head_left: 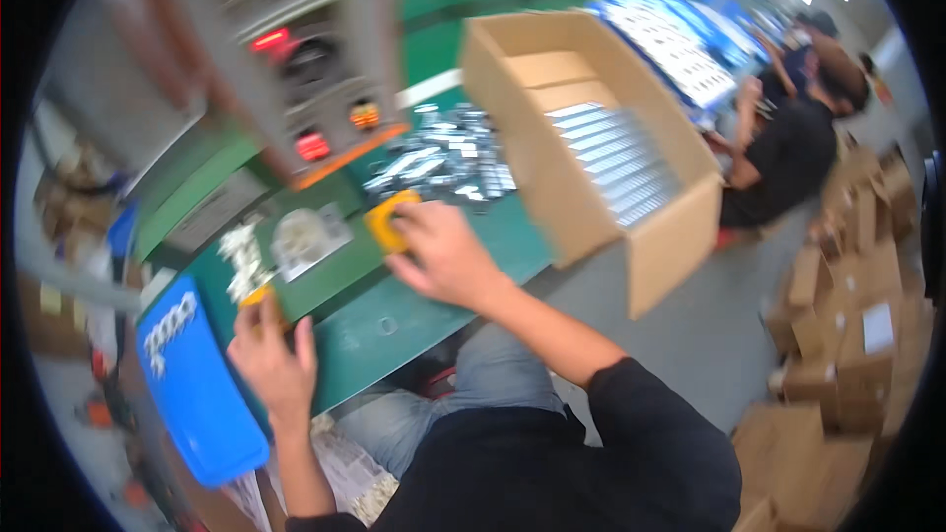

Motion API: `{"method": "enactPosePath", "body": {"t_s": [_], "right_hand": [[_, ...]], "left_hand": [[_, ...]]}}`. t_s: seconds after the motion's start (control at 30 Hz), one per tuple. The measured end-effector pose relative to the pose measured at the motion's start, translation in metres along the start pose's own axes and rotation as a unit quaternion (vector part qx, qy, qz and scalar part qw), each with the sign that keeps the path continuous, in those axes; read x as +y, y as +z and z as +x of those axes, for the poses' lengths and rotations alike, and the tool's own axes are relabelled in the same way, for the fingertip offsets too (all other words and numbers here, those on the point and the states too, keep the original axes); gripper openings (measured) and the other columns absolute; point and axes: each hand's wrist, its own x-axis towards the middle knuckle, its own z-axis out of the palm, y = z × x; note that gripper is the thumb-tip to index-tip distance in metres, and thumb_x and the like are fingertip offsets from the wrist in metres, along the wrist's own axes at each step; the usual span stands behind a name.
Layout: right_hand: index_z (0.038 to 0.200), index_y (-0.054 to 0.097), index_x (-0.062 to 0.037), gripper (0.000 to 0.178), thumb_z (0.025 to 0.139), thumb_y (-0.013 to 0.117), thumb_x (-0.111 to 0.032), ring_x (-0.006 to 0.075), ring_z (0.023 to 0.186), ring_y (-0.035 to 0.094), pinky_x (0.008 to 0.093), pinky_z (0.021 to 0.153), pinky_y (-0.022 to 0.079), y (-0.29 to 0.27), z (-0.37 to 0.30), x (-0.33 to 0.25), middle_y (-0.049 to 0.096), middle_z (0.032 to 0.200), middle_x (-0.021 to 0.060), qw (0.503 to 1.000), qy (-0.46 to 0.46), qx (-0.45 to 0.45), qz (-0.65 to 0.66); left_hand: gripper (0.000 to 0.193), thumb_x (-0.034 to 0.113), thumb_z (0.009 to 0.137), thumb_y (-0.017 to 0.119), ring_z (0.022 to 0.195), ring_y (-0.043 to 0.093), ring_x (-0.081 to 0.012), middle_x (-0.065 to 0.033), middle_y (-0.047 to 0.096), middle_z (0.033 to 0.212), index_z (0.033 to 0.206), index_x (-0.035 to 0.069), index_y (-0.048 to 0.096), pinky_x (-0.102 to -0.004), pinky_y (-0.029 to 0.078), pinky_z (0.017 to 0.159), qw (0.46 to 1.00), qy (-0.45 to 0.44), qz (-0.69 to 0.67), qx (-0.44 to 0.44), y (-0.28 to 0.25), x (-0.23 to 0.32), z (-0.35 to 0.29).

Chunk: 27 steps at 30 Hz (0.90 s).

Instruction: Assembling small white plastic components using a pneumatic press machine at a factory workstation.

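My left hand rests its fingertips on a small yellow block at the left of a green machine base, thumb held apart. The fingers of my right hand lie over the side of a second yellow block, its thumb spread toward me. Both blocks look like button housings, but blur and my fingers hide their tops. Between the hands sits a clear, pale round piece on the base. Small white parts are heaped beside the left block.
A grey machine with red lit displays stands ahead. Shiny metal parts are piled right of it, near an open cardboard box holding rows of metal pieces. A blue tray lies at left. Another person sits at far right.
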Motion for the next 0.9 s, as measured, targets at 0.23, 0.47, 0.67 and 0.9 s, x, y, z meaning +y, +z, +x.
{"method": "enactPosePath", "body": {"t_s": [0.23, 0.47, 0.67, 0.9], "right_hand": [[0.082, 0.064, 0.0008, 0.036, 0.066, 0.08, -0.028, 0.0362, 0.101, 0.057, 0.0473, 0.084, 0.045, 0.071, 0.012, -0.017, 0.058, 0.106, 0.0181, 0.996, 0.004, 0.021, 0.089], [0.087, 0.069, 0.002, 0.039, 0.068, 0.081, -0.03, 0.033, 0.105, 0.054, 0.0444, 0.089, 0.043, 0.045, -0.002, -0.006, 0.057, 0.11, 0.0165, 0.998, 0.036, 0.035, 0.034], [0.092, 0.069, 0.0026, 0.039, 0.07, 0.079, -0.028, 0.0335, 0.107, 0.054, 0.0446, 0.089, 0.043, 0.048, -0.002, -0.015, 0.057, 0.115, 0.0173, 0.999, 0.037, 0.015, 0.035], [0.108, 0.066, 0.0039, 0.051, 0.071, 0.083, -0.026, 0.0356, 0.115, 0.053, 0.0467, 0.097, 0.041, 0.016, -0.01, -0.045, 0.055, 0.121, 0.0194, 0.999, -0.013, 0.037, 0.006]], "left_hand": [[0.052, 0.057, 0.094, 0.066, 0.08, 0.069, -0.0393, -0.0198, 0.07, 0.102, 0.118, 0.011, 0.075, -0.0512, 0.056, 0.066, 0.984, 0.082, 0.119, 0.103, -0.029, -0.009, -0.006], [0.041, 0.045, 0.091, 0.078, 0.077, 0.066, -0.0355, -0.016, 0.063, 0.092, 0.11, 0.009, 0.076, -0.0452, 0.056, 0.066, 0.982, 0.106, 0.033, 0.155, 0.001, -0.019, -0.007], [0.041, 0.041, 0.092, 0.077, 0.098, 0.071, -0.0383, -0.0209, 0.066, 0.115, 0.113, 0.006, 0.075, -0.0456, 0.061, 0.08, 0.996, 0.049, 0.036, 0.059, -0.028, -0.009, -0.01], [0.043, 0.034, 0.095, 0.075, 0.11, 0.064, -0.0423, -0.0256, 0.062, 0.12, 0.118, -0.003, 0.071, -0.0482, 0.056, 0.09, 0.992, 0.002, -0.067, 0.104, -0.016, -0.001, -0.011]]}}
